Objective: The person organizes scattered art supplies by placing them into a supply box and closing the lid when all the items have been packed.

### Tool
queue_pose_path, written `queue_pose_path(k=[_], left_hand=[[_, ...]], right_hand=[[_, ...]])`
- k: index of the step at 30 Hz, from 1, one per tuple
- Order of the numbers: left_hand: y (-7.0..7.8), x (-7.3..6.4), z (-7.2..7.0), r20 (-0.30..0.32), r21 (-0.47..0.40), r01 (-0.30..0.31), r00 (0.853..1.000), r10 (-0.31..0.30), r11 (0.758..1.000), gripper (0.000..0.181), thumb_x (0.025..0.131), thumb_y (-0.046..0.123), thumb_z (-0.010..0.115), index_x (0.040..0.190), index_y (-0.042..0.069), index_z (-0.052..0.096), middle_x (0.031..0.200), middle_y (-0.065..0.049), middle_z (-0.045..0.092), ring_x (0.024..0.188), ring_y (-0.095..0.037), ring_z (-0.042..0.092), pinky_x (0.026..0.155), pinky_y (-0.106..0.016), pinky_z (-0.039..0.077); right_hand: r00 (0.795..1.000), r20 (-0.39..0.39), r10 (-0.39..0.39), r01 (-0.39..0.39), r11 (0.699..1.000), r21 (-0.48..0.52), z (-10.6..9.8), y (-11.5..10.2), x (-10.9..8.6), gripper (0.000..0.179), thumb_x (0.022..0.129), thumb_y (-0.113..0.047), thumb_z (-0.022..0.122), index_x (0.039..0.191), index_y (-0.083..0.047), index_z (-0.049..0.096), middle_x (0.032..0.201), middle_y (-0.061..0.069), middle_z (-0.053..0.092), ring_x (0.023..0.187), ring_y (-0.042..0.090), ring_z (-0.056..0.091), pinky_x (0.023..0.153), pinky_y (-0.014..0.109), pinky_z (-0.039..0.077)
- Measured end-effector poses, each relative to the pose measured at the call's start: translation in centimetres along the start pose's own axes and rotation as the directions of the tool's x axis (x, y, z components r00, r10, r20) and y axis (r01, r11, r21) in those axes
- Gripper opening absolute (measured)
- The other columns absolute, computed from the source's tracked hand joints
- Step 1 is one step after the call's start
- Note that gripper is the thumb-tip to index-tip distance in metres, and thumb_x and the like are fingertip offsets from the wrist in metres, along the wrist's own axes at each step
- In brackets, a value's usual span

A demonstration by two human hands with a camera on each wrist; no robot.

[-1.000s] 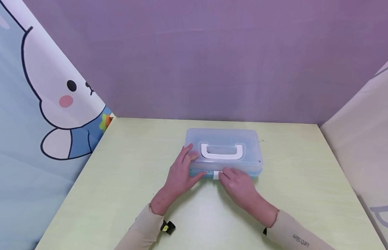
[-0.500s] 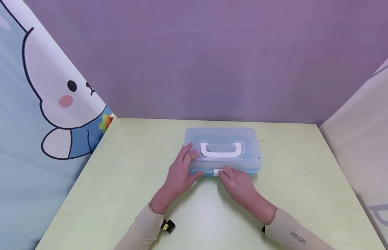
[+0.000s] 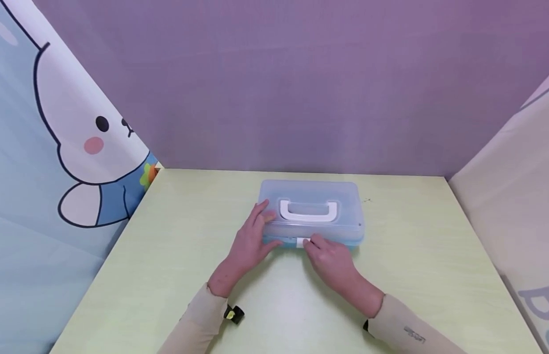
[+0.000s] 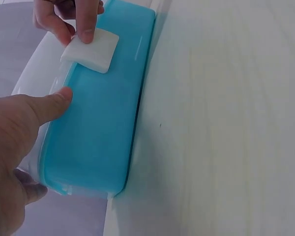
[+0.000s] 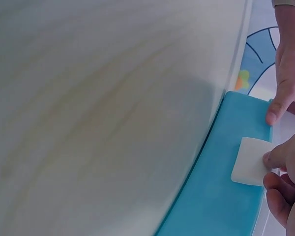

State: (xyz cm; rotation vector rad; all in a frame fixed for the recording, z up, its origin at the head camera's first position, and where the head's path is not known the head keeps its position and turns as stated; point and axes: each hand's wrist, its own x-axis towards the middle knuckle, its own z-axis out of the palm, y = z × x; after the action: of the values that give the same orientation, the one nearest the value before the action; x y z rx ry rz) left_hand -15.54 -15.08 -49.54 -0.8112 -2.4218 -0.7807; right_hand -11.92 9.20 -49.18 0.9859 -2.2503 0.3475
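A plastic case with a clear lid (image 3: 309,189) and a blue base (image 4: 96,128) lies flat on the table, its lid down. On its top is a white carry handle (image 3: 308,218). My left hand (image 3: 246,247) rests on the case's left end, fingers spread over the lid and side, thumb along the front seam. At the middle of the front, my right hand (image 3: 331,261) pinches a white latch (image 5: 249,161), its thumb or fingertip on the latch face and other fingers curled beside it. The case's contents cannot be made out.
The pale green table (image 3: 168,236) extends around the case. A purple backdrop (image 3: 292,98) stands behind it. Printed cloth with a rabbit (image 3: 75,123) hangs on the left, and a pale cloth (image 3: 513,206) on the right.
The white latch has swung in closer to the case's front under my right fingers. My left hand keeps its place on the case. The whole view has shifted slightly.
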Motion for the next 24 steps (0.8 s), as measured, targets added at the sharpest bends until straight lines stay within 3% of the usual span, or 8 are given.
queue_pose_path(k=[8,14,19,24], left_hand=[[-0.9,0.5,0.5,0.01,-0.041,-0.011,1.0,0.012,0.999,0.073,0.068,0.025,0.09,0.122,0.004,0.046,0.15,-0.017,0.034,0.137,-0.032,0.035,0.105,-0.04,0.038],[-0.6,0.4,0.5,0.036,0.017,-0.032,0.999,0.031,0.999,0.072,0.073,0.026,0.087,0.128,0.004,0.045,0.148,-0.02,0.035,0.137,-0.034,0.035,0.107,-0.045,0.035],[0.4,-0.1,-0.5,0.086,0.162,0.024,0.996,-0.038,0.987,0.073,0.078,0.034,0.079,0.139,0.014,0.044,0.147,-0.02,0.036,0.134,-0.046,0.034,0.099,-0.061,0.038],[1.4,-0.1,-1.7,0.085,0.25,0.088,0.99,-0.112,0.964,0.074,0.078,0.036,0.076,0.143,0.02,0.043,0.146,-0.02,0.038,0.133,-0.052,0.03,0.095,-0.065,0.039]], right_hand=[[0.998,0.016,0.059,-0.059,0.998,0.007,0.3,-0.1,0.3,0.016,0.076,-0.005,0.073,0.091,-0.001,0.072,0.077,0.004,0.055,0.051,0.014,0.052,0.039,0.025,0.039],[0.977,0.114,0.183,-0.183,0.983,-0.006,-0.8,-1.2,0.4,0.025,0.078,-0.017,0.076,0.097,-0.002,0.071,0.086,0.006,0.061,0.059,0.018,0.059,0.042,0.028,0.043],[0.949,0.186,0.253,-0.255,0.967,-0.017,-2.6,-1.9,0.8,0.031,0.08,-0.026,0.075,0.102,-0.005,0.071,0.091,0.007,0.068,0.077,0.026,0.065,0.059,0.036,0.053],[0.957,0.122,0.263,-0.269,0.963,0.031,-4.6,-1.2,2.1,0.031,0.082,-0.024,0.072,0.105,-0.004,0.07,0.1,0.011,0.069,0.097,0.033,0.061,0.084,0.045,0.05]])
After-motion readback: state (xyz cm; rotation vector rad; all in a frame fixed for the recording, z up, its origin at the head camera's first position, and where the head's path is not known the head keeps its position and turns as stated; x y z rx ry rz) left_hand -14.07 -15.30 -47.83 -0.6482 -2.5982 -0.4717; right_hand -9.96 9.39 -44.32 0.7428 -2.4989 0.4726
